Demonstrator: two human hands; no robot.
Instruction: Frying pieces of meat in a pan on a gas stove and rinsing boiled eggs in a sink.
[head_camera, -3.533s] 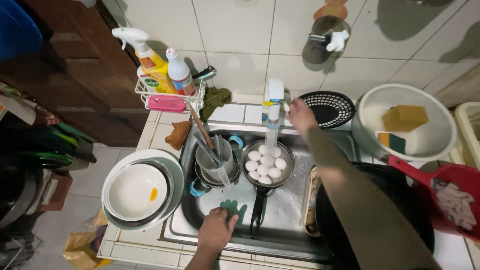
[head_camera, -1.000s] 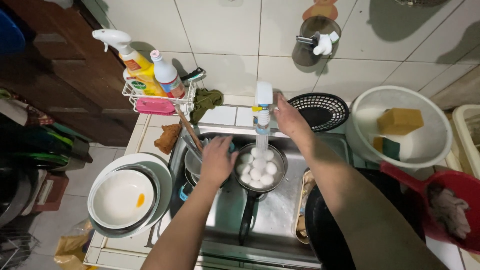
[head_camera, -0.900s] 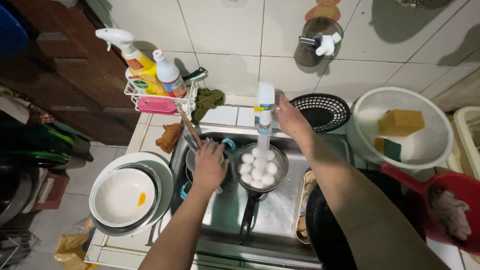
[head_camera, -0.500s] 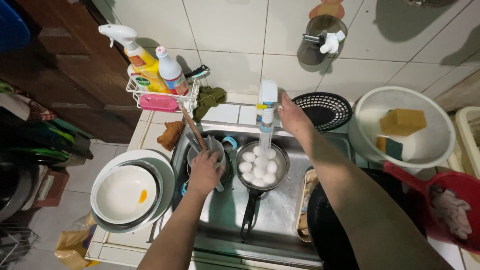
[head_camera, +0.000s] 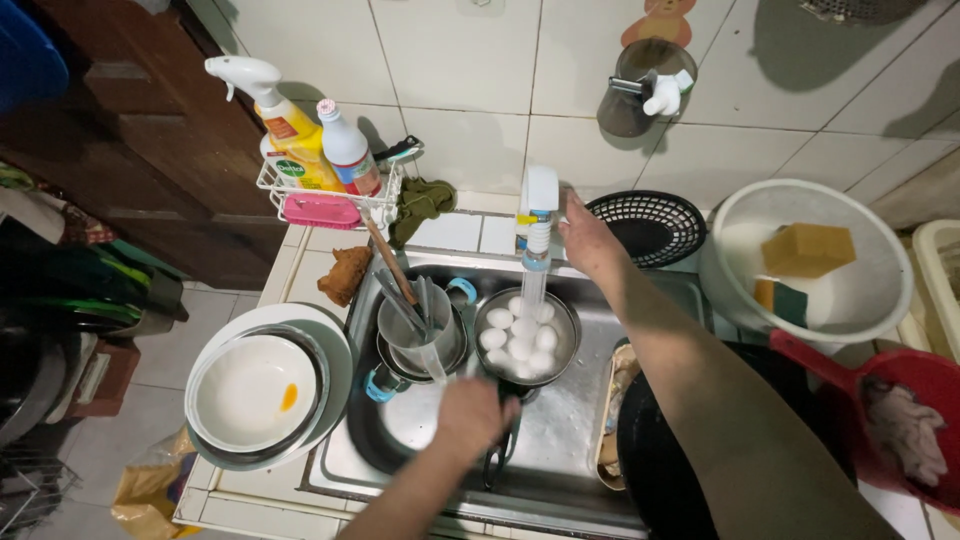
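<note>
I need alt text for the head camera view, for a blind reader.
Water runs from a faucet onto white eggs in a small pan in a sink; the right hand touches the faucet, the left hand is at the pan's handle.

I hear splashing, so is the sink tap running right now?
On: water streams from the tap onto eggs in the pan.

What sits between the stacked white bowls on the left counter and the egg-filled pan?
In the head view, a metal cup holding utensils stands between the white bowls and the egg pan.
</note>
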